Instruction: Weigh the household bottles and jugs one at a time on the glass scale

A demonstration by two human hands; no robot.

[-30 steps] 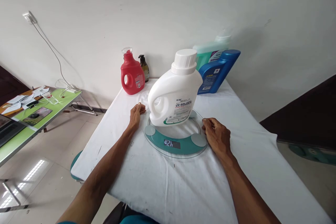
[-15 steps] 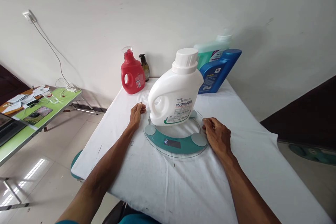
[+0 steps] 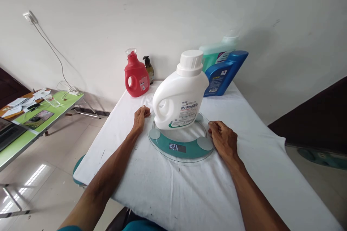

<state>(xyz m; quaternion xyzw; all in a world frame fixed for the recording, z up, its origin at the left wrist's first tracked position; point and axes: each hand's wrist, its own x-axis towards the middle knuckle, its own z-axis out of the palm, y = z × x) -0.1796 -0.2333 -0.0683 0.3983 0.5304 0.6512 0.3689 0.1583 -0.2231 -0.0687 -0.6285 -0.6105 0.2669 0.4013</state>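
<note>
Head view: the red bottle (image 3: 139,74) stands off the glass scale (image 3: 164,143); beside the scale, your left hand (image 3: 141,116) is curled closed, nothing visible in it. The white bottle (image 3: 180,95) is already set on the scale, display (image 3: 177,147) lit; your right hand (image 3: 224,138), curled closed, is at the scale's right rim, contact unclear, and the blue bottle (image 3: 224,74) stands apart behind.

Back left of white-clothed table (image 3: 257,130): red handled bottle (image 3: 138,70), upright; dark pump bottle (image 3: 149,69) just behind | back right: blue bottle (image 3: 227,74) before green jug (image 3: 210,60) | far left: green-topped table (image 3: 63,106), with laptop (image 3: 11,135), mouse (image 3: 35,118) on patterned mat (image 3: 45,117), loose papers (image 3: 17,105) | wall (image 3: 162,11): white plug (image 3: 30,17), cable (image 3: 60,59) running down tableward.
</note>
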